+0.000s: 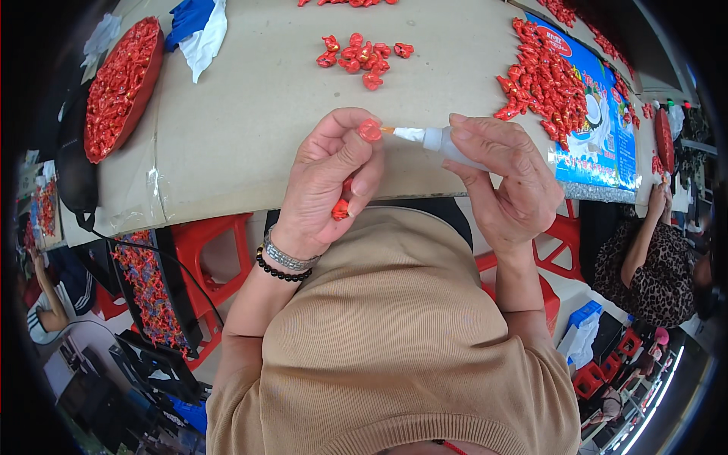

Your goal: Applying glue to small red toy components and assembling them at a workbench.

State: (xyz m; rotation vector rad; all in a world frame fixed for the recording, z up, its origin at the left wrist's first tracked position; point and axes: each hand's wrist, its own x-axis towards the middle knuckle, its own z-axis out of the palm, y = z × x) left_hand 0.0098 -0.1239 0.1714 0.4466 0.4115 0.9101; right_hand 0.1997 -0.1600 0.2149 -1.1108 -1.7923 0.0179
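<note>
My left hand (330, 171) is closed around small red figurines. One red figurine (370, 130) is pinched between its thumb and forefinger, and another red piece (340, 210) shows among the lower fingers. In my right hand (512, 178) is a translucent squeeze bottle (434, 139) with a white neck and a thin orange-brown tip. The bottle lies nearly level, and its tip meets or almost meets the pinched figurine; I cannot tell which. Beyond my hands, a small cluster of red figurines (356, 57) lies on the table (250, 114).
At the left stands a red tray (155, 83) heaped with red pieces, near a blue and white cloth (199, 34). A pile of figurines (546, 83) covers part of a blue printed sheet (618, 144) at right. Red stools (216, 258) and a co-worker in leopard print (644, 265) flank the table.
</note>
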